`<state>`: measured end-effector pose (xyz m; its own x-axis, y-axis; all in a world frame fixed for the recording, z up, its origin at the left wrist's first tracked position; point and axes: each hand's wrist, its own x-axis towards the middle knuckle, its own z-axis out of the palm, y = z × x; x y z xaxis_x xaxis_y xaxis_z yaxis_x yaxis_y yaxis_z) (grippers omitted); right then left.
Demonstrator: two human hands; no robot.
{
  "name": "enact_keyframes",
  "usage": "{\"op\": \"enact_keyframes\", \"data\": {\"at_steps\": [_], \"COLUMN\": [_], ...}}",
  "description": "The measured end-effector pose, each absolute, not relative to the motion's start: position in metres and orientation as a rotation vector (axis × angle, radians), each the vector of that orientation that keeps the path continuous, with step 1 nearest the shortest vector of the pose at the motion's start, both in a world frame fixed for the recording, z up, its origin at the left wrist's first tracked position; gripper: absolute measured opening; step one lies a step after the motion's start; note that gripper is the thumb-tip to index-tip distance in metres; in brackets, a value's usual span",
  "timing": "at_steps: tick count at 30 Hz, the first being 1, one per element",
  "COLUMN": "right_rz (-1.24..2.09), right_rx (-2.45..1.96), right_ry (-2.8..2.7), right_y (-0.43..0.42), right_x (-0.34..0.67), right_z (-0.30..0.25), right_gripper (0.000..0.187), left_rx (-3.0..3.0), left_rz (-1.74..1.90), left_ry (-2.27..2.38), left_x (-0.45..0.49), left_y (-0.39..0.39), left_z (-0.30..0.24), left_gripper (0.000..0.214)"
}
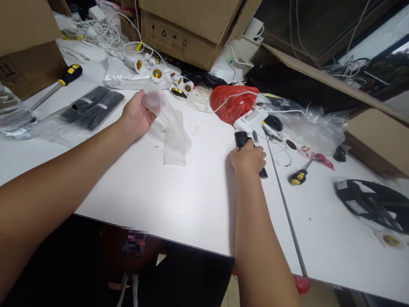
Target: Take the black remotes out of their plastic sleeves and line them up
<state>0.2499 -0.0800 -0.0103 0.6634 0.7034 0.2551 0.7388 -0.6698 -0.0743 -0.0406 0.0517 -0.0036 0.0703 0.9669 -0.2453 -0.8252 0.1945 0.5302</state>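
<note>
My left hand point(138, 115) is closed on the upper end of a translucent plastic bag point(175, 139). The bag hangs limp to the right, its lower part on the white table. Farther right, my right hand point(249, 157) is closed over a long black object point(240, 138) lying on the table. Its kind cannot be made out, as my fingers cover its middle. A thin grey strip point(255, 138) shows beside my fingers. To the left of my left hand lie flat black pieces in a clear plastic bag point(96, 108).
Screwdrivers lie at left point(70, 74) and right point(298, 177). A water bottle point(6, 107) is at far left. Behind are lamp sockets point(156, 74), a red bag point(232, 102), a white power strip point(251, 120) and cardboard boxes point(188, 13). A round black item point(382, 206) lies right.
</note>
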Motion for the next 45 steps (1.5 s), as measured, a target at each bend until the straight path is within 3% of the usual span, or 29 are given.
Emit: {"op": "enact_keyframes", "data": {"at_steps": [7, 14, 45], "right_rz": [-0.329, -0.103, -0.070], "right_rx": [-2.735, -2.771, -2.705], "right_ry": [-1.109, -1.015, -1.054], "right_y": [-0.080, -0.085, -0.092], "right_x": [0.253, 0.266, 0.286], "right_z": [-0.008, -0.003, 0.005], "right_gripper": [0.043, 0.066, 0.072], "left_rx": [0.260, 0.269, 0.301], "left_rz": [1.344, 1.321, 1.247], "left_ry": [0.639, 0.657, 0.679], "left_x": [-0.039, -0.037, -0.035], "left_y": [0.048, 0.046, 0.042], "left_z": [-0.001, -0.001, 0.000], "left_gripper": [0.024, 0.022, 0.024]}}
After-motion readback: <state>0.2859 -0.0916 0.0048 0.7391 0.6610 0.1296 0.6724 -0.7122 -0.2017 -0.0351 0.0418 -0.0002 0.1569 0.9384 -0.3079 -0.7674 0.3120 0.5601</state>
